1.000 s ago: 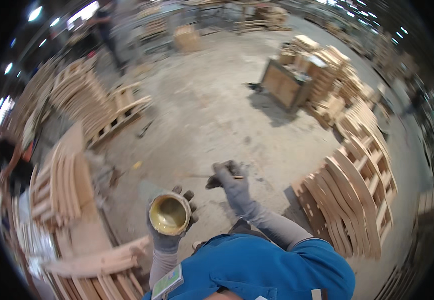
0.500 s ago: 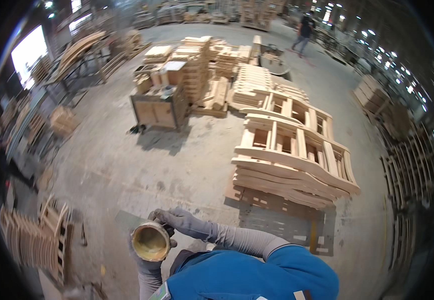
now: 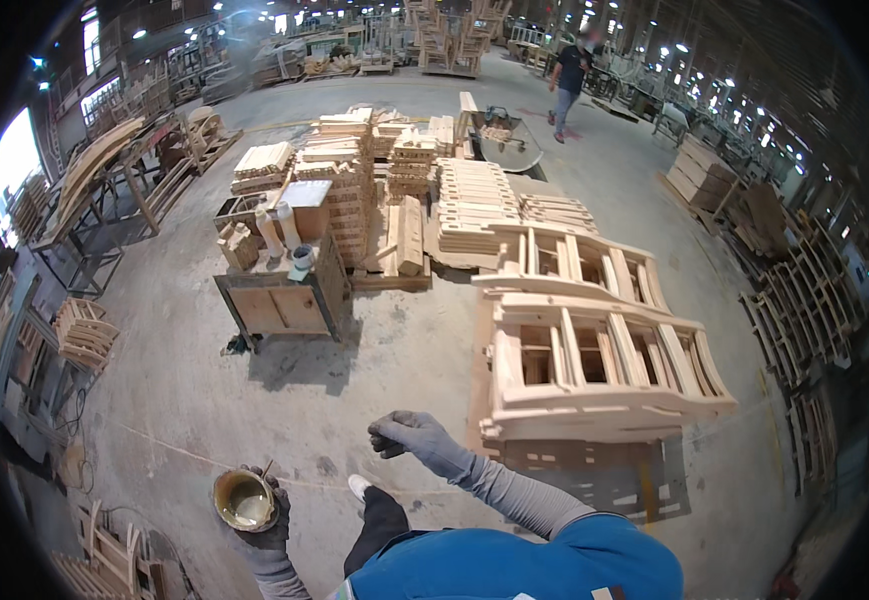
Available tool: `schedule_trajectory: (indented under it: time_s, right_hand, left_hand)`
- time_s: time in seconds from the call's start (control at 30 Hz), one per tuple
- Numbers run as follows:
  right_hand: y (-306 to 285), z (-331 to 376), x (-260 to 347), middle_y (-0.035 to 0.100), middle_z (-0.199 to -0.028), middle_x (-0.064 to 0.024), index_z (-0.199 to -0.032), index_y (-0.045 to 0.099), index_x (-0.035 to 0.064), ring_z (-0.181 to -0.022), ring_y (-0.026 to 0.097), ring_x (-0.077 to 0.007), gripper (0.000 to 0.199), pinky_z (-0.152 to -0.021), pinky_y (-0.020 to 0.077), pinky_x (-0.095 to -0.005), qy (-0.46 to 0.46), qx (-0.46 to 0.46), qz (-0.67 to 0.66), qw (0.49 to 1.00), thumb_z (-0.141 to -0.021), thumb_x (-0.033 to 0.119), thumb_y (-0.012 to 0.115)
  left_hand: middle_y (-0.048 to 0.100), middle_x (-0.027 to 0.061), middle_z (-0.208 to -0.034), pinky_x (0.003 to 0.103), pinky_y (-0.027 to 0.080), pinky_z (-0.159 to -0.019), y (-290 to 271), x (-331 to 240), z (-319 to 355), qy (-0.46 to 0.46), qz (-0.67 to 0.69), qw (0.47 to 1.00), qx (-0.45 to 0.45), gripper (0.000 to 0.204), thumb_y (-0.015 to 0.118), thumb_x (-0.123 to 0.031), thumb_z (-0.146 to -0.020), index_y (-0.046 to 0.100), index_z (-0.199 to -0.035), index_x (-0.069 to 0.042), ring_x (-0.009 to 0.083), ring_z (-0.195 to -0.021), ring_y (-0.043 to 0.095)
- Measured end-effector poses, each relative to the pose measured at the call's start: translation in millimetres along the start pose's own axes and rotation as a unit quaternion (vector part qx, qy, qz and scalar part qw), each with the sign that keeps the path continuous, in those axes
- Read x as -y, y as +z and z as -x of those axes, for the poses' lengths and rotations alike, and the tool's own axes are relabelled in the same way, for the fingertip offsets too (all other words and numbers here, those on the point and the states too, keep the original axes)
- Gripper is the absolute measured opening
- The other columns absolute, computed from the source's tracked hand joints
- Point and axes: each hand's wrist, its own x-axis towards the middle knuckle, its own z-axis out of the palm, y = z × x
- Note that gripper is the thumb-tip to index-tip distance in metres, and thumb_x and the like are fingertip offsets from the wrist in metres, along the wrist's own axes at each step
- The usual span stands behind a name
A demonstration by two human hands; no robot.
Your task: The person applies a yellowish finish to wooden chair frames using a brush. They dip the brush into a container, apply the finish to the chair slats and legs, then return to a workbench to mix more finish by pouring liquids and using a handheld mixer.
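Note:
My left hand (image 3: 272,530), in a grey glove with dark fingers, is closed round a small round pot (image 3: 245,500). Pale yellowish liquid sits inside it, the rim and inner wall are coated, and a thin stick (image 3: 267,468) stands up at its far edge. My right hand (image 3: 406,436), gloved the same way, is held out ahead of me, apart from the pot. Its fingers are curled in and nothing shows in them.
Ahead on the left stands a wooden cabinet (image 3: 279,308) with bottles and a cup on top. Stacked wooden pieces (image 3: 334,190) lie behind it. Assembled wooden frames (image 3: 594,400) are piled to the right. A person (image 3: 570,80) walks in the far background.
My right hand has come away from the pot and moved right. The pot has moved left and lower in my left hand. My foot now shows, and the cabinet and frames have shifted in view.

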Motion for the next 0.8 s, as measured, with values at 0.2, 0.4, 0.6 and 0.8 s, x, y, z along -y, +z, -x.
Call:
schedule_trajectory:
  time_s: [0.2, 0.4, 0.6, 0.8]
  right_hand:
    - [-7.2, -142.4, 65.8, 0.064, -0.091, -0.0096, -0.103, 0.061, -0.0028, -0.081, 0.062, -0.0150, 0.025, -0.074, 0.0525, -0.0270, -0.068, -0.029, 0.110, 0.991, -0.090, 0.018, 0.058]
    - [-34.5, -274.3, 118.7, 0.064, -0.089, -0.0085, -0.104, 0.061, -0.0038, -0.078, 0.062, -0.0144, 0.024, -0.071, 0.0520, -0.0260, -0.092, -0.046, 0.137, 0.985, -0.085, 0.011, 0.063]
    - [-68.0, -440.3, 199.1, 0.064, -0.088, -0.0051, -0.103, 0.061, -0.0036, -0.078, 0.060, -0.0119, 0.024, -0.069, 0.0494, -0.0233, -0.113, -0.024, 0.203, 0.972, -0.083, 0.009, 0.063]
    - [-96.2, -707.9, 257.9, 0.066, -0.089, -0.0147, -0.100, 0.063, 0.0034, -0.079, 0.064, -0.0268, 0.027, -0.069, 0.0505, -0.0346, -0.196, -0.017, 0.643, 0.740, -0.086, 0.026, 0.057]
  left_hand:
    - [0.052, 0.0221, -0.120, 0.051, 0.049, -0.087, 16.3, -64.5, -142.3, 0.007, 0.019, 0.992, -0.121, 0.061, 0.045, -0.050, -0.088, 0.047, -0.124, -0.001, 0.0379, -0.105, 0.053]
    - [0.055, 0.0222, -0.113, 0.050, 0.051, -0.083, 27.1, -106.9, -251.3, 0.033, 0.016, 0.994, -0.108, 0.063, 0.043, -0.052, -0.089, 0.046, -0.123, 0.001, 0.0388, -0.100, 0.056]
    - [0.054, 0.0226, -0.113, 0.050, 0.050, -0.082, 11.8, -122.2, -349.2, 0.097, -0.012, 0.983, -0.159, 0.064, 0.044, -0.052, -0.089, 0.046, -0.122, 0.002, 0.0380, -0.102, 0.054]
    - [0.058, 0.0145, -0.112, 0.050, 0.049, -0.083, -17.3, -123.3, -449.6, 0.175, 0.011, 0.945, -0.276, 0.052, 0.046, -0.052, -0.088, 0.053, -0.118, -0.011, 0.0352, -0.100, 0.056]
